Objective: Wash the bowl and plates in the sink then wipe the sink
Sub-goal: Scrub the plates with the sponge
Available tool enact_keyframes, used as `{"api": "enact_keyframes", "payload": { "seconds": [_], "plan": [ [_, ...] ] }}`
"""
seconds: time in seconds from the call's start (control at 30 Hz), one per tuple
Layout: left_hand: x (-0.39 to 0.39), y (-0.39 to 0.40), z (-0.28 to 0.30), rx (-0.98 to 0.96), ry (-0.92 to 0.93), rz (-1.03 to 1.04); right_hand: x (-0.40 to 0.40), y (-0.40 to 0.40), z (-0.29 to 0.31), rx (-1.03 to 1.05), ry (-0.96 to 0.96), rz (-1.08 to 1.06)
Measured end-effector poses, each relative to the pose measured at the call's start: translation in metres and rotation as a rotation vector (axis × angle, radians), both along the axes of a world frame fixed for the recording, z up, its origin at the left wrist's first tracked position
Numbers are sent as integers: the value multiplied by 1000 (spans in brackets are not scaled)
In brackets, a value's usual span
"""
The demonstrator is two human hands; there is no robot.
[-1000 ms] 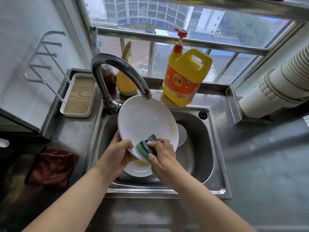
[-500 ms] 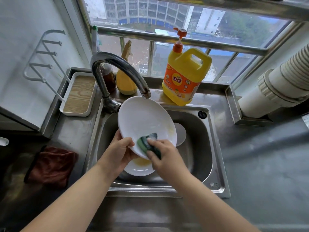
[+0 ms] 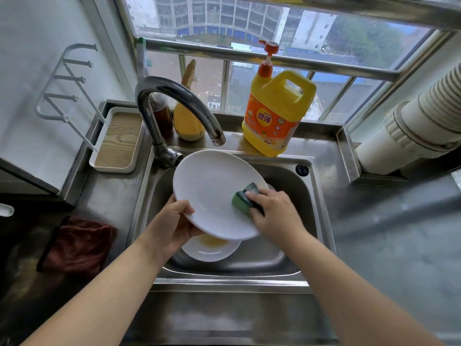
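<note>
White and tilted over the steel sink (image 3: 321, 216), the plate (image 3: 214, 191) is gripped at its lower left rim by the left hand (image 3: 172, 223), thumb hooked over the top face and fingers hidden beneath. The right hand (image 3: 274, 213) reaches in from the right with its fingers curled around a green sponge (image 3: 243, 201), pressing it flat against the plate's right side. Both forearms stretch forward from the bottom of the view. Below the held plate, a second white dish (image 3: 212, 250) with yellow residue lies on the sink floor. The curved faucet (image 3: 179, 103) arches just above the plate's far rim. Compared with a moment ago, the sponge and right hand sit farther right and higher on the plate, away from the near rim beside the left thumb, and the yellowish smear along the plate's right side no longer shows.
</note>
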State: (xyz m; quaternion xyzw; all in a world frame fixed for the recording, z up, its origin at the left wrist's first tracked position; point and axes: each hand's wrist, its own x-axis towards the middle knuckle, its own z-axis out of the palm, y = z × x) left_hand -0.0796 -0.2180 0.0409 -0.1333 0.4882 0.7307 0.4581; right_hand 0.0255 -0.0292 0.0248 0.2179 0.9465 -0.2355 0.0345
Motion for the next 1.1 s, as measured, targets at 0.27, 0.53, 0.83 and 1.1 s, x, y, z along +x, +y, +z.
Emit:
{"api": "enact_keyframes", "payload": {
  "seconds": [0.27,0.53,0.83,1.1],
  "plan": [
    [4,0,0,17,36,-33,12,-57,7,-311,106,120],
    [5,-3,0,8,-10,-89,-2,21,5,19,-36,-31],
    [-11,-5,-4,-23,19,-100,12,-42,17,-367,91,186],
    [-26,-12,-4,-39,6,-107,16,19,27,-96,-13,179]
  ]
}}
